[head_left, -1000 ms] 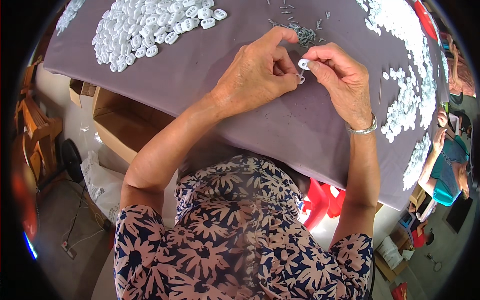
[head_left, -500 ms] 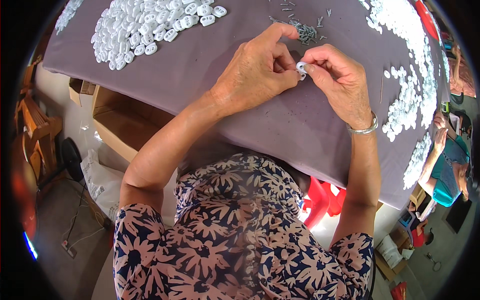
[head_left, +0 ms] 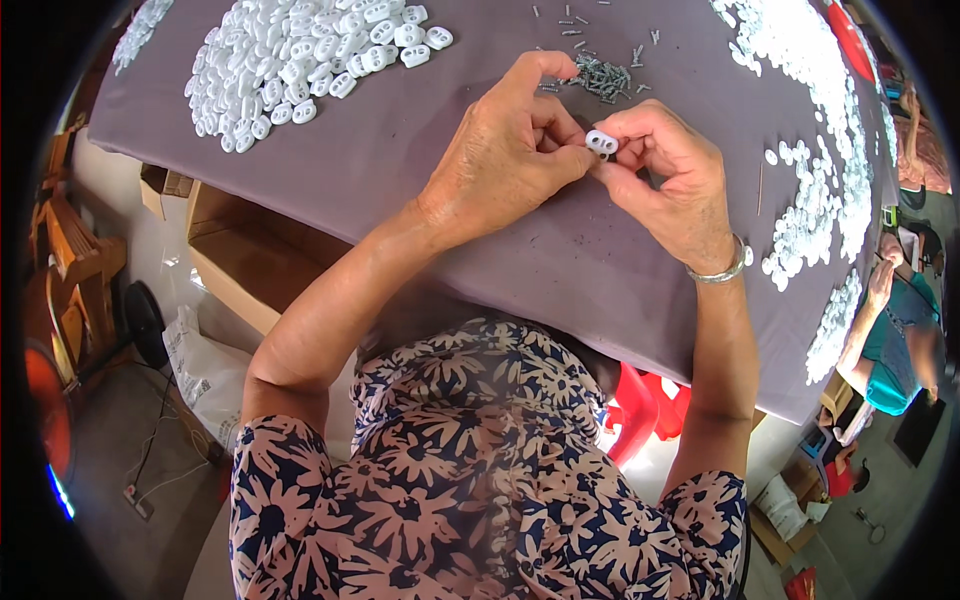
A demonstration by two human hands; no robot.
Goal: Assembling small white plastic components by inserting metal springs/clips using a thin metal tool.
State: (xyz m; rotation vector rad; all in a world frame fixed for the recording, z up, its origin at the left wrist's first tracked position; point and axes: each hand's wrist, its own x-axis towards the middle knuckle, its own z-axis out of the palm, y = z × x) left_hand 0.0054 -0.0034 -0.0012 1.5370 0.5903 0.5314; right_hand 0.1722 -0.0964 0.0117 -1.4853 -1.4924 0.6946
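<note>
Above the table, in front of me, a small white cord lock with two holes is held between my hands. My right hand pinches it between thumb and fingers from the right. My left hand is closed, its thumb and a bent finger meeting at the left edge of the cord lock; its index finger is lifted. What else sits between the left fingertips is hidden. Just beyond my hands lies a pile of small grey metal springs. A large heap of white plastic cord lock pieces is at the far left.
Many smaller white pieces spread along the right side of the grey-covered table. A thin stick lies near them. An open cardboard box stands below the left table edge. Another person sits at the far right.
The cord lock has turned so its two-hole face shows. My right hand has shifted slightly down and left, its fingers regripping the piece. My left hand stays close by.
</note>
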